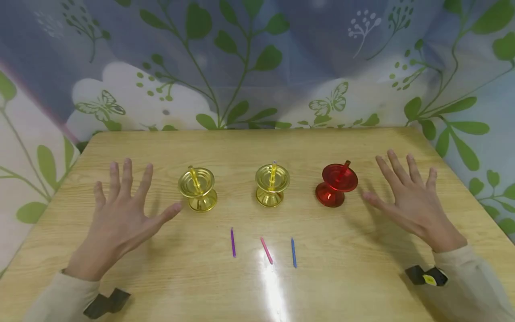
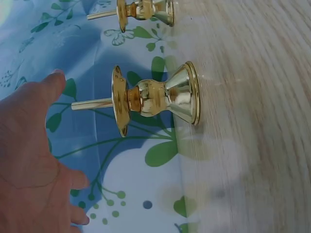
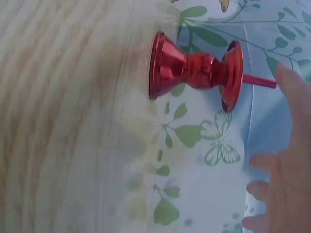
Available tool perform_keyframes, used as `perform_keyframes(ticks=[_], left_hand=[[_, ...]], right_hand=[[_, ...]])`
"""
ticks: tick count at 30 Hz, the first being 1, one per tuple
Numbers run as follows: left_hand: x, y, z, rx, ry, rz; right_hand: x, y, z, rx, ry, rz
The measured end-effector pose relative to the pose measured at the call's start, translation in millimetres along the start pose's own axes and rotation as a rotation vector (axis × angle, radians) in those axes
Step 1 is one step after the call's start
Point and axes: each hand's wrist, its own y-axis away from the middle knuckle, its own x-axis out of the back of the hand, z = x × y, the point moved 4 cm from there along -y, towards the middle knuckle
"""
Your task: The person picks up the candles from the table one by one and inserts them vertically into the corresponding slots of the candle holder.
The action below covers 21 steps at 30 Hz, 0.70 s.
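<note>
From the head view, three holders already have a candle in them: gold holder [image 1: 198, 188], middle gold holder [image 1: 272, 184], red holder [image 1: 335, 184]. Three loose candles [image 1: 266, 250] lie on the wooden table [image 1: 362, 277], untouched. The left hand [image 1: 118, 214] and right hand [image 1: 406, 199] hover, fingers spread, holding nothing.

Left wrist view: the gold holder [image 2: 155, 99] stands near the open palm (leafy cloth behind).

Right wrist view: the red holder [image 3: 197, 70] stands alone.

Left hand [image 1: 120, 214] and right hand [image 1: 406, 201], both palm-down, fingers straight and spread, holding nothing.

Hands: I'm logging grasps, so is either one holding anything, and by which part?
Nothing is held: left hand and right hand hover open above the wooden table.
</note>
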Motion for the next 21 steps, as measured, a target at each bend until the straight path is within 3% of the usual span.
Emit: perform_keyframes(ticks=[7,11,18,21], left_hand=[[0.7,-9.8,3.9,-0.049,0.082,-0.074],[-2.7,-18.2,8.5,-0.088,0.105,-0.153],[-7.7,-28.6,17.8,-0.192,0.091,-0.187],[-12.0,-32.5,20.0,-0.204,0.083,-0.198]], right_hand=[[2.7,3.5,-17.5,-0.005,-0.045,0.151],[-3.7,8.0,-31.0,0.031,-0.010,0.163],[-18.3,16.0,-61.1,0.182,-0.007,0.261],[-22.5,18.2,-76.0,0.258,-0.006,0.299]])
